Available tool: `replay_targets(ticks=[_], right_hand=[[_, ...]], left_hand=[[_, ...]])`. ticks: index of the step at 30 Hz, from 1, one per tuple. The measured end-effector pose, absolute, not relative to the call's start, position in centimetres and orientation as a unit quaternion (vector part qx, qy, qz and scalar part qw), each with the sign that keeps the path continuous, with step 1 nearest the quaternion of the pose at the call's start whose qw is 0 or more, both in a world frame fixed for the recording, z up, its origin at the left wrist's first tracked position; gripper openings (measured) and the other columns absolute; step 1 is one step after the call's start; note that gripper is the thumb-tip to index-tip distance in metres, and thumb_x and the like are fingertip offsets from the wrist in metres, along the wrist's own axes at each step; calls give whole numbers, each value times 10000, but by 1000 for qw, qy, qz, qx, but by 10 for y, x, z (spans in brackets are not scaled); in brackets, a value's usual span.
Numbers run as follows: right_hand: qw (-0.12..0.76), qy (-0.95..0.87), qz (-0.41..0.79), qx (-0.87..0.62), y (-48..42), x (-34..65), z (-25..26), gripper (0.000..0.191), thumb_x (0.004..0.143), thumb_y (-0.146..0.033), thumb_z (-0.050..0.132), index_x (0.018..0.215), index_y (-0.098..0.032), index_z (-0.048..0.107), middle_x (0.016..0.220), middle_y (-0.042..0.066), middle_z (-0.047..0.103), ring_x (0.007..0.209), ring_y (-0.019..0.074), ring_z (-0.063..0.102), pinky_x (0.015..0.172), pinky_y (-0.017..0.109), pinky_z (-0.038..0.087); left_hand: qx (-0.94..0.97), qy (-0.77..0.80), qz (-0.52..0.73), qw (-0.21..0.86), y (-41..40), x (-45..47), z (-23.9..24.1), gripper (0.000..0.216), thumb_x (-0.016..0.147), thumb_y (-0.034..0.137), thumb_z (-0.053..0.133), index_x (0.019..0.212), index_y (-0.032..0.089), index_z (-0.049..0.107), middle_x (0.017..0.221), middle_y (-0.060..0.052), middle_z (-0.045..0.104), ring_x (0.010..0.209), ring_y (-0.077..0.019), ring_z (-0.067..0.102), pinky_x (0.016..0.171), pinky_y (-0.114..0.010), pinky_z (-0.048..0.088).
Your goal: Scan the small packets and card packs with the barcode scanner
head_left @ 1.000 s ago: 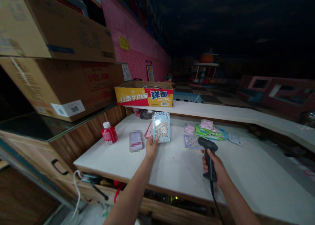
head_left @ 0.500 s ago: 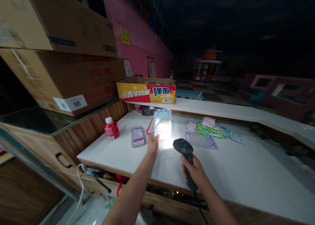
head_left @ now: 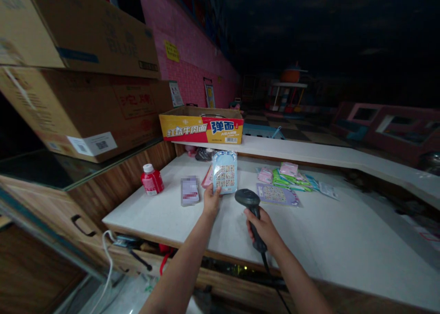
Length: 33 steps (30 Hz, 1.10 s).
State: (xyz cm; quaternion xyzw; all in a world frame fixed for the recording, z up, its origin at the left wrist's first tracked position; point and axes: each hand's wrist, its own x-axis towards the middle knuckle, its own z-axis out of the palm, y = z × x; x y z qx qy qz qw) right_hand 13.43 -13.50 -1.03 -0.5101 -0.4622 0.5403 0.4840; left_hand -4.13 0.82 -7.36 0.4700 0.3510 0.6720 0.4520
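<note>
My left hand (head_left: 212,199) is closed on the lower left edge of a light-blue sticker sheet in clear wrap (head_left: 224,169), held tilted up with its printed side toward me. In my right hand (head_left: 263,227) is a black barcode scanner (head_left: 249,198), gripped round its handle, its head turned toward the sheet but apart from it. The cable (head_left: 266,263) runs down over the counter's front edge. A pinkish packet (head_left: 206,179) shows partly behind the sheet. To the right of the scanner lies a purple sticker sheet (head_left: 277,194) on the counter.
Several green and pink packets (head_left: 292,179) lie right of centre on the white counter (head_left: 326,245). A blurred-out flat item (head_left: 190,190) and a red bottle (head_left: 152,180) stand to the left. Behind are an open noodle carton (head_left: 202,127) and a raised ledge (head_left: 309,154); stacked cardboard boxes (head_left: 85,107) rise at left.
The bright light on the sheet has gone out, so its print now shows. The scanner has shifted slightly left with my right hand. My left hand still holds the sheet in nearly the same place.
</note>
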Motion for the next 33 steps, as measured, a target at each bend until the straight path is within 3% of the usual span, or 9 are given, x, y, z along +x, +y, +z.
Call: replay_targets(ticks=[9, 14, 20, 29, 33], right_hand=[[471, -421, 628, -454, -118, 208, -12, 530, 724, -606, 677, 1026, -184, 567, 598, -34, 599, 395, 97, 505, 344, 201, 387], [494, -405, 657, -400, -124, 260, -24, 540, 747, -619, 657, 1053, -182, 575, 594, -41, 553, 378, 79, 437, 349, 192, 362], [531, -387, 673, -338, -130, 278, -35, 575, 735, -690, 602, 1031, -198, 573, 557, -61, 465, 337, 57, 296, 308, 178, 247], [562, -362, 705, -236, -129, 285, -42, 496, 786, -631, 594, 1050, -212, 570, 569, -70, 440, 350, 50, 230, 305, 162, 217], [556, -367, 707, -240, -127, 287, -43, 525, 765, -656, 602, 1054, -220, 559, 565, -78, 417, 350, 51, 221, 301, 165, 220]], left_hand=[[469, 377, 662, 446, 11, -42, -69, 567, 653, 504, 780, 1044, 106, 684, 1082, -148, 716, 1013, -305, 662, 890, -438, 536], [485, 392, 653, 429, 11, -43, -64, 550, 630, 520, 785, 1001, 123, 699, 1036, -122, 729, 991, -297, 663, 839, -415, 557], [498, 390, 645, 429, 4, -39, -57, 496, 605, 490, 806, 929, 134, 684, 951, -99, 736, 871, -245, 682, 773, -357, 561], [482, 418, 576, 512, -5, -17, -35, 496, 540, 417, 860, 887, 166, 611, 730, -9, 702, 579, -146, 634, 537, -252, 505], [449, 401, 530, 596, 8, 17, -26, 485, 538, 427, 859, 872, 161, 628, 737, -16, 702, 593, -150, 637, 552, -270, 505]])
